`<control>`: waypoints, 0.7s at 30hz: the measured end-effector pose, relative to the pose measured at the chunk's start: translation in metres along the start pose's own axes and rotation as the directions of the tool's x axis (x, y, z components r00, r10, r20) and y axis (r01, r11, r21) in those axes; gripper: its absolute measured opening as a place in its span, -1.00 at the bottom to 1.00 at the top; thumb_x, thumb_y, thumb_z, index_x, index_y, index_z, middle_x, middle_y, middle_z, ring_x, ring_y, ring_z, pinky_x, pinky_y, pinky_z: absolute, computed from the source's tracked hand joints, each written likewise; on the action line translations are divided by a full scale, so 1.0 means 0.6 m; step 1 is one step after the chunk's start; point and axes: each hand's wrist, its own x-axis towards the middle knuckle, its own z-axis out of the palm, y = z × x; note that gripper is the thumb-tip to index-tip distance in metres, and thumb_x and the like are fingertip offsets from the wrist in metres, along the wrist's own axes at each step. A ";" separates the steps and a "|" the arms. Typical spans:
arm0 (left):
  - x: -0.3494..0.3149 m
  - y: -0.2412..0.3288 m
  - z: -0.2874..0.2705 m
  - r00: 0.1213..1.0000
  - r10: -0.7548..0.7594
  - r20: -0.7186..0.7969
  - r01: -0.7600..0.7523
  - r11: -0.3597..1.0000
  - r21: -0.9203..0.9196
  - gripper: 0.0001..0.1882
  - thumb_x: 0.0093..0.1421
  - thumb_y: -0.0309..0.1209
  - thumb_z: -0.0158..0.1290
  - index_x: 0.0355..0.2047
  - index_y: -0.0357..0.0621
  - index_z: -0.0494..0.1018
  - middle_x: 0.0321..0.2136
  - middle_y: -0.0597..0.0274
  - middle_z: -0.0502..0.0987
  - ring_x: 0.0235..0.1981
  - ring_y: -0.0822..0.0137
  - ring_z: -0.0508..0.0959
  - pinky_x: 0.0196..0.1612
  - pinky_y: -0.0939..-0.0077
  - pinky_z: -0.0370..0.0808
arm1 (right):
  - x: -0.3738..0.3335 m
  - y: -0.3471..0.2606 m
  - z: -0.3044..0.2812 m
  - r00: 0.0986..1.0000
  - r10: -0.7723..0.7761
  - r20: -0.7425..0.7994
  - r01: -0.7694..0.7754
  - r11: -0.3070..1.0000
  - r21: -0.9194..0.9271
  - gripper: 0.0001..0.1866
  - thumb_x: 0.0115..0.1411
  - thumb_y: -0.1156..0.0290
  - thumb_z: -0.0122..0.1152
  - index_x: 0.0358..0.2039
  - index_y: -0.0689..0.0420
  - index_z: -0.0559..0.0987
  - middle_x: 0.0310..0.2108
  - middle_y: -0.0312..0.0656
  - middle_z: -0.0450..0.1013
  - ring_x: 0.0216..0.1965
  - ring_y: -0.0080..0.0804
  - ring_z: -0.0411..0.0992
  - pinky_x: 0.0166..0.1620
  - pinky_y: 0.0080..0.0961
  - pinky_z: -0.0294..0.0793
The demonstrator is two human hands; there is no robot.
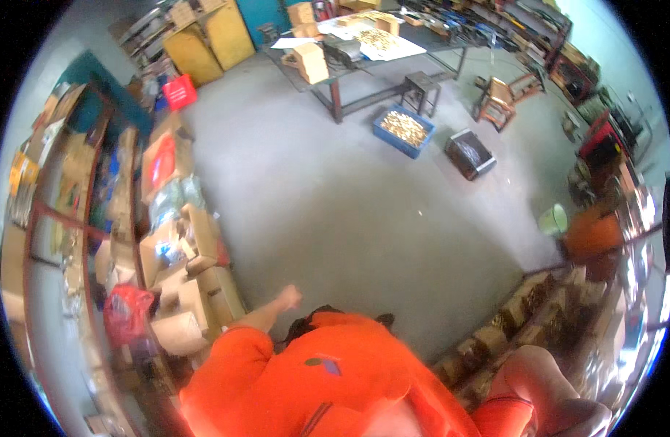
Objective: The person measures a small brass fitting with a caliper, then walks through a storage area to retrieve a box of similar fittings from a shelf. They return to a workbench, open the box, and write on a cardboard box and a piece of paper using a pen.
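Note:
My left hand [289, 296] is held out in front of my orange shirt [328, 364], above the bare grey floor. Its fingers look curled in, and nothing shows in them, though the picture is soft there. Opened cardboard boxes [196, 306] stand to its left, nearest to it, without contact that I can see. At the lower right my right arm [531, 371] is bent out to the side. The right hand [588, 419] sits at the dim lower rim, its fingers unclear. Beside that arm are rows of brown cartons [524, 302].
Shelving [87, 240] with boxes and a red bag [127, 313] lines the left. Ahead stand a workbench [335, 95] bearing brass-coloured pieces, a blue crate [415, 151] of similar pieces, a black bin [470, 154], a stool [421, 84] and a wooden chair [498, 102]. A green bucket [553, 219] is at right.

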 end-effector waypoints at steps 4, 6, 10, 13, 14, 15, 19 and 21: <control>-0.080 0.276 0.016 0.997 -0.048 -0.057 0.033 0.972 -0.234 -0.72 -0.04 -0.31 -0.02 -0.39 -0.23 0.50 -0.49 0.01 0.53 -0.45 0.13 0.54 -0.33 0.30 0.47 | -0.014 0.061 -0.036 0.997 0.007 -0.074 0.017 0.947 0.322 -0.60 0.00 0.55 -0.03 -0.09 0.32 0.33 -0.77 -0.25 0.35 -0.80 -0.57 0.30 -0.71 -0.66 0.31; -0.086 0.327 0.020 0.991 0.041 -0.125 -0.054 0.993 -0.105 -0.70 -0.01 -0.30 -0.04 -0.33 -0.24 0.49 -0.47 0.02 0.54 -0.45 0.17 0.54 -0.32 0.32 0.47 | -0.042 0.088 -0.061 0.988 0.032 -0.152 0.052 0.855 0.516 -0.57 0.01 0.54 -0.04 -0.05 0.33 0.31 -0.77 -0.23 0.35 -0.81 -0.55 0.31 -0.71 -0.65 0.32; -0.062 0.395 0.007 0.989 0.140 -0.041 -0.145 0.969 -0.199 -0.68 0.01 -0.31 -0.04 -0.28 -0.27 0.47 -0.45 0.03 0.53 -0.46 0.21 0.53 -0.32 0.37 0.46 | -0.025 0.161 -0.088 0.993 -0.108 -0.049 0.108 0.648 0.754 -0.49 0.04 0.53 -0.07 0.07 0.28 0.24 -0.73 -0.17 0.35 -0.76 -0.47 0.32 -0.70 -0.62 0.30; -0.065 0.400 -0.011 0.995 -0.038 -0.093 -0.006 0.899 -0.438 -0.71 0.01 -0.33 -0.04 -0.33 -0.30 0.47 -0.49 0.04 0.53 -0.49 0.23 0.52 -0.37 0.37 0.45 | -0.019 0.192 -0.107 0.994 -0.087 0.062 -0.005 0.548 0.836 -0.50 0.07 0.52 -0.10 0.08 0.23 0.24 -0.70 -0.14 0.34 -0.73 -0.44 0.31 -0.69 -0.59 0.29; -0.055 0.382 -0.016 0.993 -0.056 -0.104 0.012 0.924 -0.381 -0.72 0.02 -0.34 -0.03 -0.35 -0.31 0.47 -0.49 0.05 0.53 -0.50 0.24 0.52 -0.39 0.37 0.45 | -0.020 0.201 -0.111 0.993 -0.058 0.099 -0.054 0.522 0.851 -0.51 0.08 0.52 -0.11 0.09 0.21 0.24 -0.69 -0.13 0.34 -0.72 -0.43 0.31 -0.68 -0.59 0.28; -0.040 0.352 -0.017 0.989 -0.075 -0.124 0.031 0.945 -0.326 -0.74 0.02 -0.35 -0.03 -0.37 -0.31 0.47 -0.50 0.05 0.53 -0.51 0.24 0.51 -0.42 0.37 0.45 | -0.020 0.212 -0.114 0.990 -0.037 0.136 -0.101 0.489 0.866 -0.52 0.09 0.52 -0.12 0.09 0.19 0.25 -0.67 -0.12 0.34 -0.71 -0.42 0.31 -0.68 -0.58 0.28; 0.073 0.201 -0.010 0.948 -0.316 0.040 0.284 0.782 -0.555 -0.78 0.01 -0.38 -0.02 -0.45 -0.33 0.45 -0.56 0.07 0.52 -0.53 0.22 0.53 -0.48 0.35 0.45 | -0.012 0.276 -0.130 0.974 -0.100 0.205 -0.142 0.438 0.888 -0.61 0.13 0.45 -0.12 0.01 0.16 0.29 -0.65 -0.10 0.34 -0.69 -0.42 0.31 -0.66 -0.54 0.27; 0.135 0.141 -0.040 0.942 -0.255 0.219 0.334 0.790 -0.515 -0.86 0.03 -0.43 -0.04 -0.46 -0.26 0.44 -0.56 0.12 0.50 -0.61 0.27 0.50 -0.67 0.36 0.40 | -0.014 0.308 -0.145 0.974 -0.044 0.224 -0.170 0.518 0.839 -0.67 0.14 0.40 -0.11 -0.07 0.18 0.33 -0.65 -0.10 0.35 -0.69 -0.41 0.31 -0.64 -0.52 0.29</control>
